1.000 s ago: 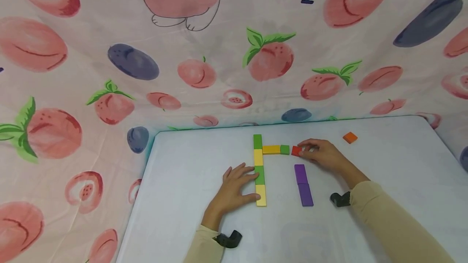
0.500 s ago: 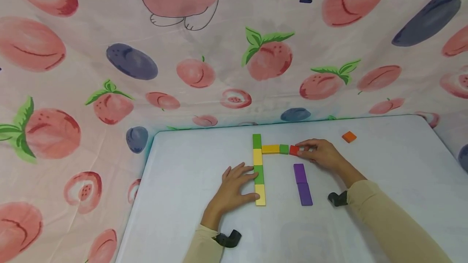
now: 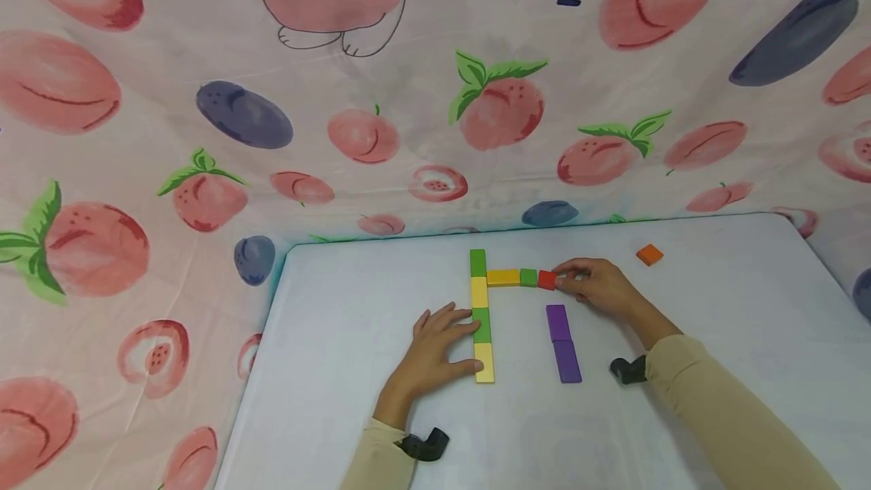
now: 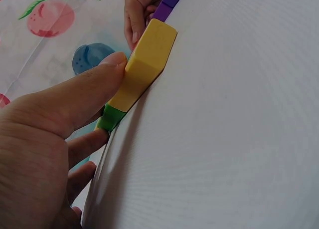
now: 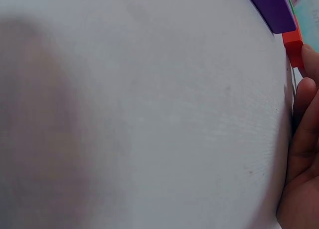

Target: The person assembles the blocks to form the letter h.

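My left hand (image 3: 432,350) lies beside a column of green and yellow blocks with its fingers spread. Its thumb touches the lowest yellow block (image 3: 485,369), and its fingertips touch the green block (image 3: 481,331) above. A yellow block (image 3: 503,278) extends right from the column, followed by a small green block (image 3: 528,278) and a red block (image 3: 547,280). At the red block's right end, my right hand (image 3: 602,286) pinches it with its fingertips; the right wrist view shows a fingertip against the red block (image 5: 293,42), with the far side of the grip hidden.
Two purple blocks (image 3: 563,342) lie end to end below the red block. An orange block (image 3: 649,255) sits apart at the back right of the white table (image 3: 340,324). A fruit-patterned cloth (image 3: 381,195) hangs behind and at the left.
My right hand has moved the red block left, narrowing its gap to the small green block. Its fingertips now cover less of the red block. My left hand stays in place.
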The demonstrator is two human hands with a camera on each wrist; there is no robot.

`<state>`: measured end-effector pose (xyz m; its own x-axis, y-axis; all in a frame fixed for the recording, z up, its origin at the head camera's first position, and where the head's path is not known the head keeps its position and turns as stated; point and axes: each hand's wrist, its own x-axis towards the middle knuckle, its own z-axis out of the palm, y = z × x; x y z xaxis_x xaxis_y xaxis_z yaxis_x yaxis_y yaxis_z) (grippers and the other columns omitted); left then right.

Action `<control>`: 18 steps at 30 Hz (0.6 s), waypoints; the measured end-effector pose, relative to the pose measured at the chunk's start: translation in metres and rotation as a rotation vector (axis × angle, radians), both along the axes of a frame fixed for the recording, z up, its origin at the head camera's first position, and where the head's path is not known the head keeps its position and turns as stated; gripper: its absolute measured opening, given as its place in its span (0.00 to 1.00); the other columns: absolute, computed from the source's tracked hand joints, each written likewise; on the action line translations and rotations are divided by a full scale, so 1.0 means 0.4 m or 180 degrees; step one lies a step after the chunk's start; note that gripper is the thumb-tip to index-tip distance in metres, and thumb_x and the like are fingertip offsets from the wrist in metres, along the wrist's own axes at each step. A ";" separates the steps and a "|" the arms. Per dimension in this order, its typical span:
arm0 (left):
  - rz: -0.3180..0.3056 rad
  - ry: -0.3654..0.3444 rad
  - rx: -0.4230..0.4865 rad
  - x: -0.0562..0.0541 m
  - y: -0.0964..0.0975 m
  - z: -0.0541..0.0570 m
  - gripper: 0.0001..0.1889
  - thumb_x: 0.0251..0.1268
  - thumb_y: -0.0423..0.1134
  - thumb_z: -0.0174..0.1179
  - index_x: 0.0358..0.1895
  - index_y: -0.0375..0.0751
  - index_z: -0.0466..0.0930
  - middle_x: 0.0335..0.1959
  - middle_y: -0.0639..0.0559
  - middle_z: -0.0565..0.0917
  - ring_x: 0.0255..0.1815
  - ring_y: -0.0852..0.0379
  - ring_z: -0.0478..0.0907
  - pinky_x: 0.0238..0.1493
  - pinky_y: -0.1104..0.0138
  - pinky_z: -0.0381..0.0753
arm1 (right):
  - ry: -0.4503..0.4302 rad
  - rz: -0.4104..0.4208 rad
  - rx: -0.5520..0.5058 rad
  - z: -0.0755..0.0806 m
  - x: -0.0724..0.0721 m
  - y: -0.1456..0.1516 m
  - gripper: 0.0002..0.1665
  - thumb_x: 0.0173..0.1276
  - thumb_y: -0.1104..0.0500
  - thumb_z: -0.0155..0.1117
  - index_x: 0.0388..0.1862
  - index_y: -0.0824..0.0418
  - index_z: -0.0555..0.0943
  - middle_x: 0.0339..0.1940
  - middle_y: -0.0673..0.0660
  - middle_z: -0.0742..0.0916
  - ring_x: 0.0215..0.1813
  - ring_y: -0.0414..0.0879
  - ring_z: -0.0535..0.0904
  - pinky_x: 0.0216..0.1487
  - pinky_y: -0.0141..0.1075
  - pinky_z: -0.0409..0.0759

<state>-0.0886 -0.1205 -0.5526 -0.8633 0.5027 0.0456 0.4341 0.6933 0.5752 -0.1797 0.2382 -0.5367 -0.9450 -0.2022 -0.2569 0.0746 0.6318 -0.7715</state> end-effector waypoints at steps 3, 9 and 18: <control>0.0001 0.0012 0.0001 0.000 0.000 -0.001 0.35 0.60 0.62 0.68 0.71 0.59 0.75 0.76 0.59 0.70 0.84 0.51 0.53 0.81 0.41 0.44 | -0.0003 -0.0010 0.0030 0.003 0.001 -0.002 0.20 0.71 0.49 0.69 0.59 0.53 0.85 0.38 0.55 0.83 0.30 0.47 0.79 0.36 0.36 0.75; -0.0004 0.0026 0.0008 0.001 0.000 -0.001 0.35 0.60 0.61 0.69 0.71 0.59 0.75 0.76 0.59 0.70 0.84 0.52 0.53 0.81 0.41 0.44 | 0.0001 -0.0022 0.0066 0.006 0.001 -0.005 0.20 0.71 0.49 0.69 0.58 0.52 0.85 0.36 0.55 0.83 0.30 0.47 0.79 0.36 0.37 0.74; -0.0017 0.0040 0.0009 0.001 -0.001 -0.003 0.35 0.61 0.62 0.68 0.72 0.59 0.75 0.76 0.58 0.70 0.84 0.51 0.53 0.81 0.41 0.45 | 0.0008 -0.0032 0.0063 0.004 0.003 -0.007 0.20 0.70 0.49 0.69 0.59 0.53 0.85 0.34 0.54 0.83 0.29 0.47 0.79 0.36 0.37 0.73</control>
<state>-0.0883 -0.1209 -0.5540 -0.8599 0.5072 0.0578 0.4451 0.6894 0.5716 -0.1786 0.2355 -0.5350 -0.9477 -0.1875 -0.2583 0.0790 0.6463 -0.7590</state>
